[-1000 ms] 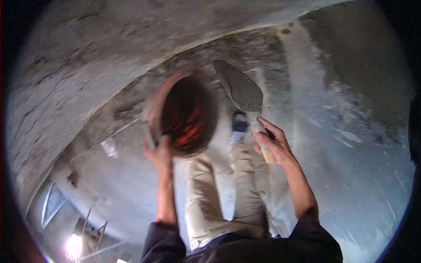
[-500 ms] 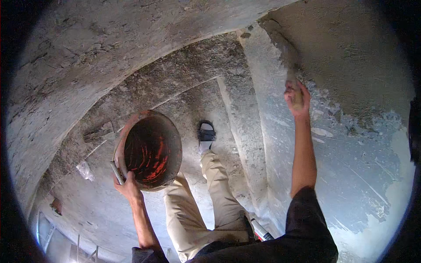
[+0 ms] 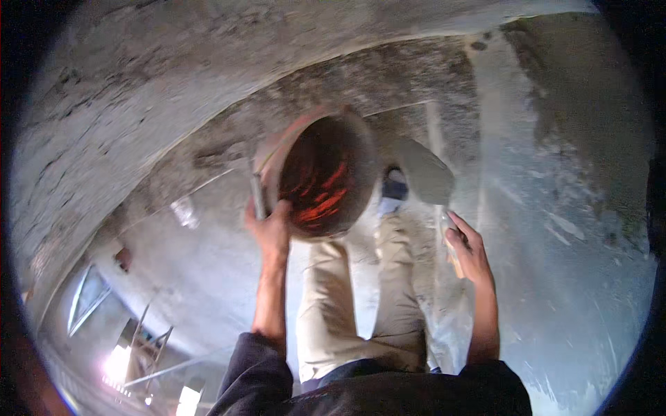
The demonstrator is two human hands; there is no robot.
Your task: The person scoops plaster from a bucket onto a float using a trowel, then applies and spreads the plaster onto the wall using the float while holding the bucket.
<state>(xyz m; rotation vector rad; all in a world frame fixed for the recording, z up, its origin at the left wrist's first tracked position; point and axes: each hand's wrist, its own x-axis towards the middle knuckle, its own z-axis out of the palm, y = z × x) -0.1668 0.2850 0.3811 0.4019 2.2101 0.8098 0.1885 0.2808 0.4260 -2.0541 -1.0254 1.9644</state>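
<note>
My left hand point(image 3: 269, 225) is closed on a dark, round bucket point(image 3: 322, 177) at its near left side, the thumb over the rim. A pale tube-like piece point(image 3: 258, 197), seemingly the bucket's handle grip, lies along that hand. The bucket is tilted so its mouth faces me, and reddish streaks show on its inner wall. My right hand point(image 3: 469, 251) is wrapped round the handle of a trowel point(image 3: 427, 172). Its broad grey blade points up and left, close to the bucket's right rim but apart from it.
On the right stands a bluish wall point(image 3: 541, 277), with a rough darker coat point(image 3: 590, 90) on its upper part. Another rough grey wall point(image 3: 139, 90) curves across the upper left. Below are my sandalled foot point(image 3: 395, 187), a white scrap point(image 3: 184, 211) on the floor and a wooden frame point(image 3: 149, 347).
My right hand has brought the trowel down and left from the wall to beside the bucket. The bucket now sits higher and further right in view; the whole view has shifted too.
</note>
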